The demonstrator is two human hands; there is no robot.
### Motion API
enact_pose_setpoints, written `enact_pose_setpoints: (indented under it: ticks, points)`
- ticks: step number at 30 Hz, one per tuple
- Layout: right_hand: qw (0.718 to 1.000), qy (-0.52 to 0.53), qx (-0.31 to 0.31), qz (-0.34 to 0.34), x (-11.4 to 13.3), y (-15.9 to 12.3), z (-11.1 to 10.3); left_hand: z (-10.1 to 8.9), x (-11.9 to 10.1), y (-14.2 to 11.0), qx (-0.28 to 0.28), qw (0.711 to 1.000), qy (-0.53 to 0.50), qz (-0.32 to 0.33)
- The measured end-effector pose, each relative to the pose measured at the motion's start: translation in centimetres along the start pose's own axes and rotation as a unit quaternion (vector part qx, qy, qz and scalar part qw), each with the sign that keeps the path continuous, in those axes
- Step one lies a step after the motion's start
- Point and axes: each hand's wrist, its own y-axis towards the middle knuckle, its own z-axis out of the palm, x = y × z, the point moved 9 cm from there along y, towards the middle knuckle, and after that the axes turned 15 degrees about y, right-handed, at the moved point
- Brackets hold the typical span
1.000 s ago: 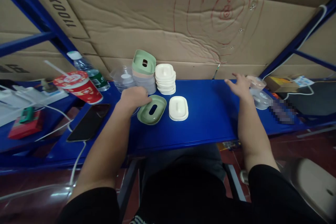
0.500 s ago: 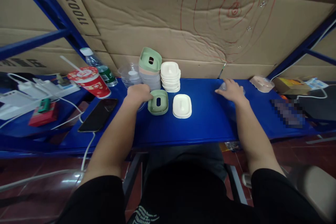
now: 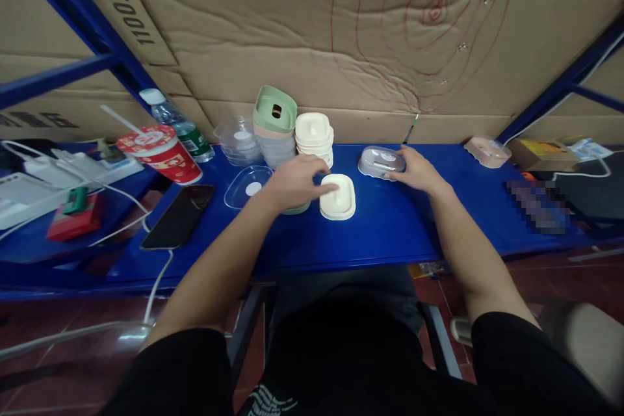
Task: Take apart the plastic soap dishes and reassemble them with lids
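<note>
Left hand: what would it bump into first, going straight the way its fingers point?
Probably the single cream piece; the left hand points toward it, thumb overlapping it in view, though whether they touch is unclear.

Tabletop (image 3: 385,227): was deep blue; frame post (image 3: 73,10): blue. Cardboard wall (image 3: 244,26): tan, marked with red concentric rings and black print. Front lid (image 3: 337,205) and lid stack (image 3: 312,129): plain cream. Square tray (image 3: 275,104): sage green. Domed cover (image 3: 381,159): greyish, see-through, with pale round mark. Cup (image 3: 173,162): red and white. Bottle (image 3: 178,123): clear, with green label and white cap. Phone (image 3: 178,218): black. Scalloped container (image 3: 487,151): pale pink. Shirt (image 3: 351,364): black, white wavy lines. Floor tiles (image 3: 521,279): dark red.
</note>
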Motion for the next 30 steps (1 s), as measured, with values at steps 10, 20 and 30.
enact_pose_setpoints:
  ticks: [10,20,30]
  points:
    - [0.991,0.129,-0.020,-0.043,0.5,0.7,0.8,6.5,-4.3,0.6,0.059,0.984,0.007,0.167]
    - [0.901,0.336,-0.275,-0.002,1.2,-1.5,-3.9,3.7,-3.9,0.6,-0.041,0.987,-0.020,0.152]
    - [0.914,0.397,-0.020,-0.078,11.3,-3.3,3.9,-1.3,-5.1,-0.6,-0.179,0.981,0.009,0.076]
